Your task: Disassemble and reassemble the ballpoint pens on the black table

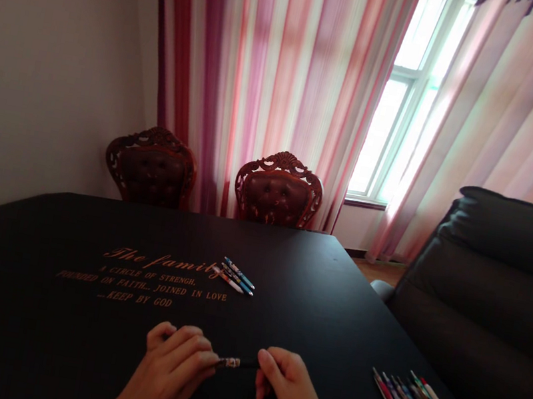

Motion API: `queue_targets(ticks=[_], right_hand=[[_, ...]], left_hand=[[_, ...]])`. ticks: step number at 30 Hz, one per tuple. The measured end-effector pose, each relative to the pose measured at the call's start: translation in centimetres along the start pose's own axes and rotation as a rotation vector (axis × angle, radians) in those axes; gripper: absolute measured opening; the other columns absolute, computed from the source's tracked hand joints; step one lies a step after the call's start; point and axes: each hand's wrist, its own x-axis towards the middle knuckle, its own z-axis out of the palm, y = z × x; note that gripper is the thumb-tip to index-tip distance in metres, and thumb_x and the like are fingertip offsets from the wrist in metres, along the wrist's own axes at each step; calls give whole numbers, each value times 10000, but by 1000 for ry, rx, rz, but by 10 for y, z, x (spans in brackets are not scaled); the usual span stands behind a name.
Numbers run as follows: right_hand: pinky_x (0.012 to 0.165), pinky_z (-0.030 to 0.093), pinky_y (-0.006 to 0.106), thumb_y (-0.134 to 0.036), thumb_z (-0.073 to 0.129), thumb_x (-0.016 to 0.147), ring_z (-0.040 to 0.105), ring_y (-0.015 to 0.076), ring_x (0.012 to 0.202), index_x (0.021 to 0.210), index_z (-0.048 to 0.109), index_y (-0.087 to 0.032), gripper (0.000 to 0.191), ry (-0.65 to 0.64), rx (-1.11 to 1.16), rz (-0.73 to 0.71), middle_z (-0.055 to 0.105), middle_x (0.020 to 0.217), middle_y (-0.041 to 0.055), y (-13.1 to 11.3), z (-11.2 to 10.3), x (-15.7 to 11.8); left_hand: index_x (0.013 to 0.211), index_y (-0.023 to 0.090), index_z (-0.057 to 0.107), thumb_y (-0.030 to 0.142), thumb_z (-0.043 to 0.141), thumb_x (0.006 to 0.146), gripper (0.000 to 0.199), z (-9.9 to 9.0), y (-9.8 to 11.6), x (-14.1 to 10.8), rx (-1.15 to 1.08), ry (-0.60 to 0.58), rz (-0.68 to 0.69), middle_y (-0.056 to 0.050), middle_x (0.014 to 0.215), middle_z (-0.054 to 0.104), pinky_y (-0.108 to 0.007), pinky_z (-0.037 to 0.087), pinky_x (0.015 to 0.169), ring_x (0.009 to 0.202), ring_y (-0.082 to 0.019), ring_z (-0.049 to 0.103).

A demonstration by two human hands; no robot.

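Running sideways (nearly level): pen (234, 362)

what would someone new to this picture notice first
Probably the pink-and-purple striped curtain behind two carved-back chairs, with the bright window to its right. Next might come the orange-gold lettering on the black tabletop. In the foreground, the left hand and right hand hold a patterned pen between them.
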Motion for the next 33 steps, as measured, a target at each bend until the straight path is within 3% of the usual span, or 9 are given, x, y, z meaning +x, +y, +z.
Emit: queue_targets(ticks=[3, 6, 9, 13, 17, 23, 29, 33], right_hand=[[634, 411, 249, -481, 516, 902, 573, 151, 654, 725, 657, -164, 389, 65, -50, -61, 670, 689, 24, -6, -6, -1], [651, 408, 260, -427, 567, 880, 570, 163, 685, 768, 682, -176, 298, 137, -116, -89, 685, 736, 21, -12, -12, -2], [674, 420, 272, -383, 616, 847, 583, 177, 720, 837, 693, -185, 213, 188, -132, -106, 683, 767, 16, -15, -15, -3], [701, 428, 281, -330, 650, 820, 583, 182, 738, 870, 699, -191, 156, 222, -164, -126, 659, 763, 5, -16, -16, -4], [705, 428, 279, -307, 643, 828, 584, 178, 747, 856, 695, -196, 125, 232, -190, -149, 657, 769, -2, -19, -16, -6], [708, 426, 279, -273, 661, 821, 588, 173, 750, 823, 694, -202, 78, 194, -253, -185, 649, 769, -7, -21, -14, -8], [846, 407, 327, -205, 684, 812, 578, 185, 844, 887, 701, -221, 79, 131, -426, -319, 636, 831, 8, -19, -7, -8], [841, 412, 332, -183, 679, 818, 556, 180, 828, 886, 699, -215, 77, 159, -517, -366, 625, 830, 13, -25, -8, -10]], left_hand=[[1150, 306, 647, 418, 684, 808, 362, 9, -6, 2, -247, 106, -323, -58, 1038, 719, -398, 297, 914, 997, -289, 592], [1050, 238, 705, 562, 517, 866, 418, 17, -7, 9, -713, 116, -600, -66, 833, 712, -364, 388, 815, 856, -269, 595], [899, 157, 752, 636, 438, 869, 573, 20, -3, 15, -1196, 105, -754, -60, 683, 672, -325, 413, 719, 685, -211, 563], [911, 107, 761, 578, 637, 789, 502, 22, 2, 17, -1567, 116, -841, -51, 665, 667, -279, 419, 681, 641, -161, 548], [892, 105, 766, 491, 739, 746, 413, 30, -1, 12, -1694, 147, -889, -45, 650, 672, -260, 434, 683, 643, -146, 569], [820, 108, 764, 463, 798, 689, 380, 34, -7, 11, -1712, 230, -945, -24, 598, 662, -245, 443, 634, 581, -125, 565], [792, 108, 756, 532, 716, 748, 427, 29, -8, 14, -1615, 205, -1008, -49, 672, 696, -256, 460, 666, 628, -143, 598], [848, 109, 757, 638, 651, 739, 550, 30, -10, 15, -1592, 109, -939, -56, 652, 702, -281, 463, 696, 654, -168, 603]])
